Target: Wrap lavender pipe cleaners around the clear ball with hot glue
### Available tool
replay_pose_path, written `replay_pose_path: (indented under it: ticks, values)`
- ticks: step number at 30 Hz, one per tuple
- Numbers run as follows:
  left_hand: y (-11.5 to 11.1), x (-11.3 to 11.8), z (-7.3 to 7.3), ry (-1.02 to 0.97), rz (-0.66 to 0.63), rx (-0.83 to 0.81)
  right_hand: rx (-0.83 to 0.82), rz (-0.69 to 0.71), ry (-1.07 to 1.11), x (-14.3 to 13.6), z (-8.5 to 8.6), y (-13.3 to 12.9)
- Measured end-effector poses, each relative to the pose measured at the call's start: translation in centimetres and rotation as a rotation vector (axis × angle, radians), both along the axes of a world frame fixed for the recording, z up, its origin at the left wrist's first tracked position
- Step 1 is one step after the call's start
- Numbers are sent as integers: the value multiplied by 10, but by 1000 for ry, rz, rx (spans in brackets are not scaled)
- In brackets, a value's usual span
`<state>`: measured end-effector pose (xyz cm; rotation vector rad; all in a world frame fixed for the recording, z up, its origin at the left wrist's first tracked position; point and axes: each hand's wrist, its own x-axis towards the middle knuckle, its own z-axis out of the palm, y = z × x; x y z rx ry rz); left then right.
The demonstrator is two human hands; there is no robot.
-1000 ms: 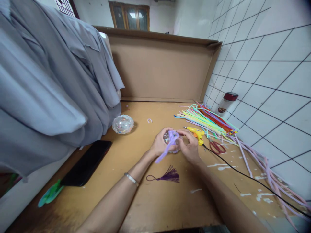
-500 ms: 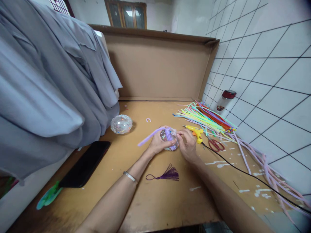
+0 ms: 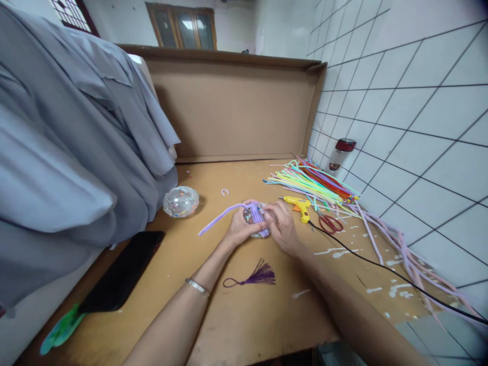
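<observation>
My left hand [image 3: 238,227] is wrapped round a small clear ball [image 3: 249,215] with colourful specks, its thumb lying across the front. Lilac pipe cleaner [image 3: 256,213] runs in side-by-side bands over the ball, and one loose lilac end [image 3: 215,219] sticks out to the left past my fingers. From the right, my right hand [image 3: 282,224] presses its bent fingers onto the ball's side; what lies under the fingertips is hidden. A dark purple tassel [image 3: 261,273] with a cord loop lies on the table just below my hands.
Left stands a clear speckled bowl-like piece [image 3: 181,202], with a black phone [image 3: 124,272] nearer me. A yellow glue gun [image 3: 299,206], red-handled scissors [image 3: 331,224] and a pile of coloured pipe cleaners [image 3: 312,183] lie right. The gun's black cord [image 3: 366,256] crosses the table. A cardboard box wall [image 3: 236,107] rises behind.
My right hand has turned, its fingers now laid further over the ball. The loose lilac end is bent lower. The whole view has shifted slightly.
</observation>
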<state>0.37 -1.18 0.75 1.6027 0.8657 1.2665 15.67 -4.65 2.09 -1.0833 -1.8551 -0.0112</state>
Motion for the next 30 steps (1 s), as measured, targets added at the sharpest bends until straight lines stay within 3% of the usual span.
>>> replay_pose_path:
  ticks: [2, 7, 9, 14, 19, 25, 30]
  values:
    - [3, -1, -3, -2, 41, -4, -21, -160, -76, 7, 1, 4]
    - [7, -2, -7, 4, 118, -30, -295, -788, -425, 37, 2, 18]
    - [8, -3, -6, -9, 127, -40, -422, -911, -480, 50, -2, 23]
    - [6, -3, -2, -42, 114, -48, -675, -952, -446, 69, -12, 34]
    - [7, -4, -3, -54, 131, -44, -747, -893, -315, 74, -8, 35]
    - [9, -6, -3, -79, 94, -53, -712, -875, -256, 73, 2, 32]
    - [13, -7, -5, -63, 117, -43, -456, -759, -94, 66, 11, 32]
